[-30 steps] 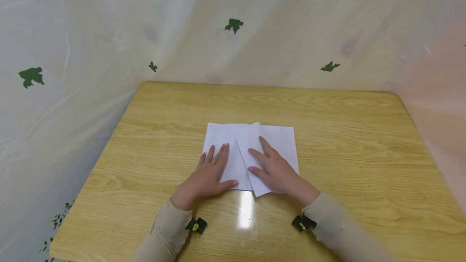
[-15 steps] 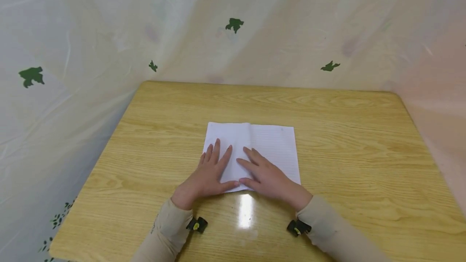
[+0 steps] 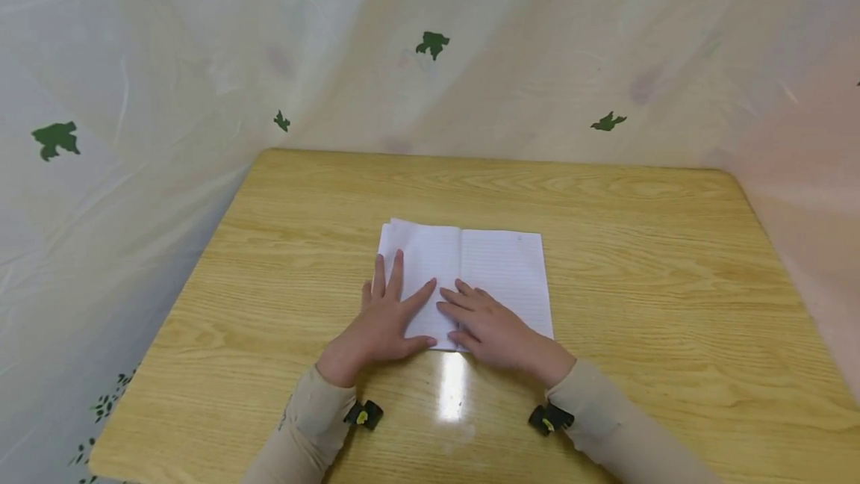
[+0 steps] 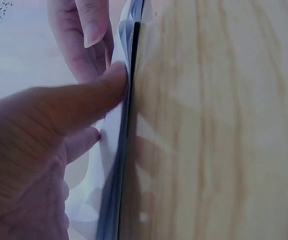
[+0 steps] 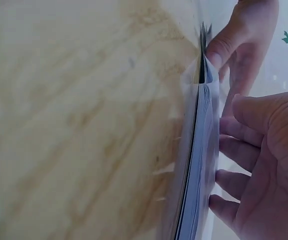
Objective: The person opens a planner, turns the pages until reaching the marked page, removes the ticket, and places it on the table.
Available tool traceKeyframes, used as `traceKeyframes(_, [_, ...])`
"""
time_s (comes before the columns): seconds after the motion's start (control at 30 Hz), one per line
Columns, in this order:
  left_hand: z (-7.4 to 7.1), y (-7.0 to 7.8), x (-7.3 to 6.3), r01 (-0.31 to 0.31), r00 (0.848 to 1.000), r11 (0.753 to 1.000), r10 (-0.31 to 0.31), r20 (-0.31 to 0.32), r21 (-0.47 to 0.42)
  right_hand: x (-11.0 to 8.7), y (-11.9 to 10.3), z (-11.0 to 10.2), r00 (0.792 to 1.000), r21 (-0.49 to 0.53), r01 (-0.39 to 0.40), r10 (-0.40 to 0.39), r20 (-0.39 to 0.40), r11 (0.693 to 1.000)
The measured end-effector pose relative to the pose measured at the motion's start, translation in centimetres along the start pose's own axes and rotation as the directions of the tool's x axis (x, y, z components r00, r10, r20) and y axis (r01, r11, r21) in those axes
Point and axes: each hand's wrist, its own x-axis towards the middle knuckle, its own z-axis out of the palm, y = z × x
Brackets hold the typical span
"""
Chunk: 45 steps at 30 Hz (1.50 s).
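Observation:
An open notebook (image 3: 504, 260) with white ruled pages lies flat on the wooden table in the head view. Its left page's top-left corner juts slightly past the page beneath. My left hand (image 3: 383, 323) rests on the left page with fingers spread and thumb along the lower edge. In the left wrist view that thumb touches the notebook's edge (image 4: 115, 150). Close to the centre fold, my right hand (image 3: 497, 331) touches the pages with fairly straight fingers. From the right wrist view, its fingertips meet the top page above the stacked page edges (image 5: 196, 165).
The wooden table (image 3: 638, 267) extends around the notebook on all sides. Behind it hangs a pale curtain (image 3: 524, 58) with green leaf-like shapes. Dark devices (image 3: 363, 415) are strapped at both wrists. A bright reflection lies on the table in front of the notebook.
A page that stood slanted over the fold under my right hand has turned over to the left and now lies flat. My right hand moved left to the fold; my left hand's fingers spread wider.

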Motion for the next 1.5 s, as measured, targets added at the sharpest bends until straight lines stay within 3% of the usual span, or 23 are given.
traceKeyframes(0.23, [0.1, 0.1, 0.2, -0.003, 1.000, 0.998, 0.001, 0.026, 0.067, 0.0, 0.2, -0.1, 0.999, -0.002, 0.025, -0.025, 0.032, 1.000])
traceKeyframes(0.43, [-0.1, 0.0, 0.3, -0.045, 0.995, 0.999, 0.047, 0.091, -0.016, -0.1, 0.4, -0.4, 0.998, 0.026, 0.022, -0.023, 0.059, 0.999])
traceKeyframes(0.73, [-0.2, -0.2, 0.3, -0.051, 0.993, 0.996, 0.059, 0.106, -0.070, 0.1, 0.6, -0.6, 0.997, 0.069, 0.016, -0.021, 0.071, 0.997])
traceKeyframes(0.9, [-0.1, -0.3, 0.3, -0.055, 0.992, 0.996, 0.063, 0.109, -0.073, -0.1, 1.1, -0.8, 0.998, 0.104, -0.060, 0.058, 0.026, 0.993])
traceKeyframes(1.17, [-0.1, -0.5, 0.3, -0.061, 0.994, 0.995, 0.068, 0.091, -0.083, -0.6, 4.5, -2.2, 0.984, 0.005, -0.164, 0.164, -0.074, 0.986])
traceKeyframes(1.5, [-0.1, -0.9, 0.4, -0.054, 0.994, 0.994, 0.062, 0.091, -0.097, -0.1, 8.7, -4.6, 0.953, 0.009, -0.300, 0.300, -0.045, 0.954])
